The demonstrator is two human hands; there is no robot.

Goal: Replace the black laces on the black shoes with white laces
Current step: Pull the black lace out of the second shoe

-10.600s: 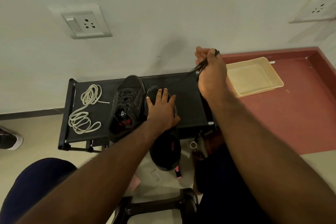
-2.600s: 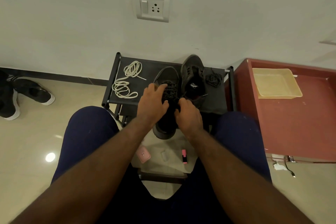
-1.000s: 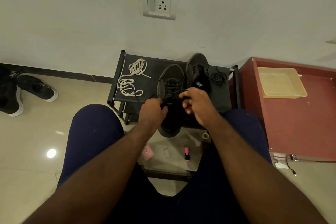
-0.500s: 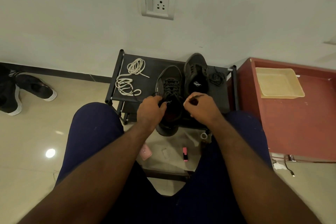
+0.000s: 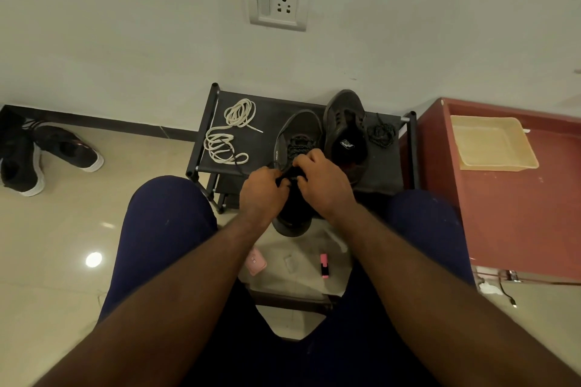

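While the white laces (image 5: 231, 135) lie coiled and untouched at the left of the black rack (image 5: 276, 113), the step in hand looks to be unlacing the second shoe. At frame centre the left hand (image 5: 262, 190) is curled and pinches the black lace (image 5: 298, 144) at the near shoe's (image 5: 298, 126) upper eyelets. The right hand (image 5: 323, 181), fingers bent, grips the same lace across the tongue. Next, I judge, each crossing must be loosened and drawn out row by row. Right of it the other shoe (image 5: 344, 116) stands laceless, a loose lace (image 5: 381, 133) bunched beside it. White print on the near shoe's side and a white insole logo are too small to read.
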